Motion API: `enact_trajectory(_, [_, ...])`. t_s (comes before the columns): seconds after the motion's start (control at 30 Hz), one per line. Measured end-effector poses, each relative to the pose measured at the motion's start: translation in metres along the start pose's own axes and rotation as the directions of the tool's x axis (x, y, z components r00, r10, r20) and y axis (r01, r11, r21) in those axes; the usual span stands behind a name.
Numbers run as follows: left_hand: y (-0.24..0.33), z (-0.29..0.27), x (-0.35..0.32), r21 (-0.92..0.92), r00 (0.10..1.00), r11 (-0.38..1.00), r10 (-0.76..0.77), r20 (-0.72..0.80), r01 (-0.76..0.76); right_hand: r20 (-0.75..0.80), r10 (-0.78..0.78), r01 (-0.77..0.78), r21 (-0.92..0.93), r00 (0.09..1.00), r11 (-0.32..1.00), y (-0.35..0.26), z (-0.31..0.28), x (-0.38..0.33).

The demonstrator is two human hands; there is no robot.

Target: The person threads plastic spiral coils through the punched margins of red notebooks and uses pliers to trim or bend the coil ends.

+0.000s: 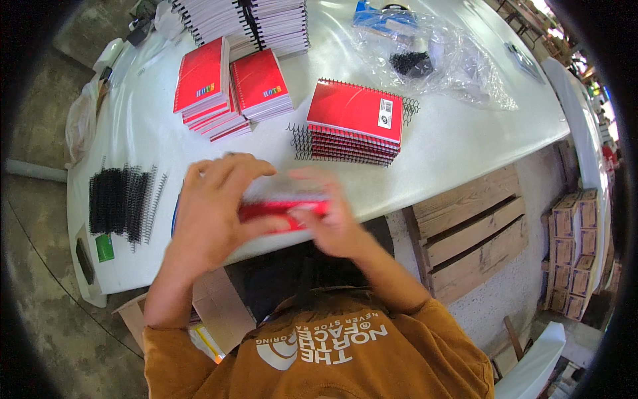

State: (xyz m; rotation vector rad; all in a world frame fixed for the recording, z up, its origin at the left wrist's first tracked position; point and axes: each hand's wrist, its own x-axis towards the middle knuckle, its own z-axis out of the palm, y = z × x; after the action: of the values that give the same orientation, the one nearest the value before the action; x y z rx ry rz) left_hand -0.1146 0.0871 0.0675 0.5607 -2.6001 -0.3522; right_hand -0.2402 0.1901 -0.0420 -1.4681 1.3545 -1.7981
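A red notebook (266,208), smeared by motion, is held up edge-on near the table's front edge. My left hand (216,209) grips its left end, thumb along the near side and the other fingers arched above. At its right end my right hand (337,223) pinches it with the thumb in front; those fingertips are blurred. Beyond my right hand stands a stack of red spiral notebooks (355,112), wire-like coil ends sticking out at its sides. Left of that are two piles of red-covered books (201,74) (260,78). Loose black spiral coils (119,203) lie left of my left hand.
Tall stacks of white coil-bound pages (279,26) stand at the back. A clear plastic bag (458,73) with black coils lies at the back right, beside a blue package (385,21). A green card (105,247) lies front left. Right of the table are a wooden pallet (465,219) and cartons (565,266).
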Motion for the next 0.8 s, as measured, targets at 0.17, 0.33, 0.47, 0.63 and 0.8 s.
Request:
enact_trajectory(0.17, [-0.028,0.043,0.056,0.057,0.897,0.949,0.312,-0.313,-0.310,-0.107,-0.431,0.332,-0.484,0.896,0.810,-0.024,-0.093,0.053])
enact_trajectory(0.33, [-0.042,0.122,0.062,-0.264,0.940,0.944,0.108,-0.323,-0.199,-0.253,-0.187,0.085,-0.364,0.949,0.927,0.022,-0.116,0.038])
enact_trajectory(0.47, [-0.040,0.154,0.062,-0.640,0.805,0.768,-0.377,-0.458,-0.004,-0.618,-0.139,-0.066,-0.296,0.774,0.953,0.026,-0.081,0.036])
enact_trajectory(0.63, [-0.035,0.167,0.067,-0.851,0.702,0.508,-0.655,-0.279,0.136,-0.673,-0.275,-0.049,-0.420,0.687,0.906,0.062,-0.070,0.024])
enact_trajectory(0.8, [-0.025,0.171,0.069,-0.862,0.658,0.507,-0.660,-0.362,0.033,-0.755,-0.119,-0.060,-0.205,0.645,0.977,0.052,-0.064,0.035])
